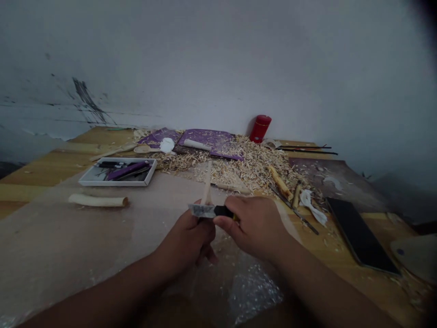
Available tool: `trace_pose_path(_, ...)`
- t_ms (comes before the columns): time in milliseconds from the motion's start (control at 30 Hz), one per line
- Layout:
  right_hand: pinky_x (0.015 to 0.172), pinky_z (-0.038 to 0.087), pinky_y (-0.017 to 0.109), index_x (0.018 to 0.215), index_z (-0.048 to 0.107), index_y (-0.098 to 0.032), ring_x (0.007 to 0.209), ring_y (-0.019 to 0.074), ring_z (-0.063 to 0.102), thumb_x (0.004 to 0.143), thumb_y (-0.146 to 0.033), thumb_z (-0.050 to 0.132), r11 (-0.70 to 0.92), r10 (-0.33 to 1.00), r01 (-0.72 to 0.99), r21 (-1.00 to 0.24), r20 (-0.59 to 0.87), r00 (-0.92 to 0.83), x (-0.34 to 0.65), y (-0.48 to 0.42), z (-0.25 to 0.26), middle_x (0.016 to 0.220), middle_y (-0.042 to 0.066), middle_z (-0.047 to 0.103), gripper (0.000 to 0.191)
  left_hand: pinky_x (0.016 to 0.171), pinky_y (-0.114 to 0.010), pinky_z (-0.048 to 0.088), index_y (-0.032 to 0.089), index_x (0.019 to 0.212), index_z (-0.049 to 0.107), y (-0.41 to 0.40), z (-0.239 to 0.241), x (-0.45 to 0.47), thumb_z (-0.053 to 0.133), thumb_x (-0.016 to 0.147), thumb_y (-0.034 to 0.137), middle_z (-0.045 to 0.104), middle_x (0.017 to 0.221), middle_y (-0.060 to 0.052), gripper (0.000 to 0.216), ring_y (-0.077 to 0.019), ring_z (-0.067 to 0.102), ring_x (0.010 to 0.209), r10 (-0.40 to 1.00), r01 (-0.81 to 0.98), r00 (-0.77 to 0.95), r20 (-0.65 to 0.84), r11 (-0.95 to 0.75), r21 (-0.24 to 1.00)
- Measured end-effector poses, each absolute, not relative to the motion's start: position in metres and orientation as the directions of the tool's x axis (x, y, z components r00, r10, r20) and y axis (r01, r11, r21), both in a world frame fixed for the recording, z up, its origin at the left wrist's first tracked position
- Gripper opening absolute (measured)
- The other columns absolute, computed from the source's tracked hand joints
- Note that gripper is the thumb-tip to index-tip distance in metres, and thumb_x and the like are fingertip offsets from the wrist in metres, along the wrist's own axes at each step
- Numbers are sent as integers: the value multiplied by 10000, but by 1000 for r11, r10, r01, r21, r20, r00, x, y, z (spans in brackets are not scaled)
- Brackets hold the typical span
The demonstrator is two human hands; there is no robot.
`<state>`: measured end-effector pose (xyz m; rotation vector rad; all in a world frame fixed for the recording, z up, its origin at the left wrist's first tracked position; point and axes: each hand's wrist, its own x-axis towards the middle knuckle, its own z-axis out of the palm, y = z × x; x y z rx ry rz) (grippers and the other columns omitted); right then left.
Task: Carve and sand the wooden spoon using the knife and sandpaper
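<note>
My left hand (190, 239) is closed around the near end of a thin pale wooden stick (207, 182) that points away from me over the table. My right hand (256, 225) grips a knife by its black and yellow handle (223, 211). The knife's flat grey blade (201, 210) points left and lies across the stick just above my left fist. Both hands are close together at the table's near middle, over a clear plastic sheet (85, 241).
A heap of wood shavings (246, 164) lies behind the hands. A white tray of tools (118, 171) and a short peeled branch (97, 200) are at left. A red can (260, 128) stands by the wall. Carving tools (290, 196) and a black slab (362, 237) are at right.
</note>
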<state>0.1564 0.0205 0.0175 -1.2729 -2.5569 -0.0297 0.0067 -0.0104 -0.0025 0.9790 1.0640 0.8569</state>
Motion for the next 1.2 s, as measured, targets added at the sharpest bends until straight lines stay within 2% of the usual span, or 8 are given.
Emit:
trace_pose_path(233, 502, 164, 247, 740, 509, -188, 548, 126, 485, 818, -558, 226, 644, 751, 759, -93, 268, -604, 160, 21, 17, 627, 8, 573, 473, 395, -255, 469, 204, 792, 391, -12, -1, 8, 423, 775, 228, 351, 413, 126, 42, -41, 313, 288, 945, -39, 252, -206, 223, 974)
trace_pose_path(567, 521, 196, 248, 756, 535, -200, 581, 139, 488, 809, -545, 268, 615, 734, 789, 12, 358, -577, 170, 30, 14, 668, 15, 577, 439, 414, -270, 470, 207, 790, 364, -16, -2, 6, 404, 806, 337, 315, 411, 130, 137, -27, 268, 270, 908, -131, 339, -247, 306, 943)
trace_pose_path(633, 498, 180, 241, 721, 537, -202, 541, 136, 475, 811, -541, 259, 493, 800, 870, 11, 388, -458, 184, 42, 16, 618, 13, 566, 448, 416, -267, 470, 205, 788, 365, -18, -1, 5, 406, 804, 344, 322, 418, 127, 146, -25, 270, 270, 911, -137, 340, -233, 293, 946)
trace_pose_path(733, 467, 150, 233, 664, 517, -193, 468, 124, 437, 811, -548, 249, 199, 868, 977, -77, 476, -140, 207, 58, 20, 538, 6, 522, 468, 416, -264, 470, 203, 781, 366, -19, 2, 4, 401, 804, 349, 330, 423, 124, 151, -22, 268, 270, 908, -150, 349, -231, 297, 943)
trace_pose_path(767, 468, 158, 231, 678, 512, -191, 483, 125, 447, 823, -529, 235, 198, 863, 972, -126, 493, -112, 211, 60, 21, 546, 3, 519, 460, 413, -263, 470, 204, 780, 366, -18, 3, 3, 402, 803, 345, 325, 417, 127, 146, -22, 261, 268, 904, -159, 356, -239, 311, 937)
trace_pose_path(867, 472, 170, 223, 673, 500, -186, 518, 123, 469, 821, -530, 248, 357, 859, 918, -173, 448, -250, 204, 55, 19, 552, -5, 518, 451, 412, -264, 468, 209, 781, 361, -13, 6, 3, 403, 802, 320, 310, 391, 135, 120, -24, 242, 260, 885, -184, 384, -264, 354, 917)
trace_pose_path(1000, 489, 174, 220, 698, 511, -184, 549, 116, 486, 819, -542, 255, 572, 797, 806, -155, 336, -502, 174, 35, 15, 593, -7, 543, 457, 425, -278, 470, 201, 766, 365, -9, 5, 3, 418, 792, 328, 327, 377, 135, 141, -29, 252, 253, 884, -173, 375, -278, 362, 916)
trace_pose_path(1200, 504, 168, 237, 742, 518, -178, 555, 122, 491, 821, -559, 216, 640, 756, 760, -111, 267, -598, 160, 25, 16, 619, 7, 564, 493, 456, -282, 474, 187, 641, 388, -11, 0, 5, 429, 776, 353, 287, 337, 125, 218, -39, 265, 260, 897, -98, 312, -314, 359, 928)
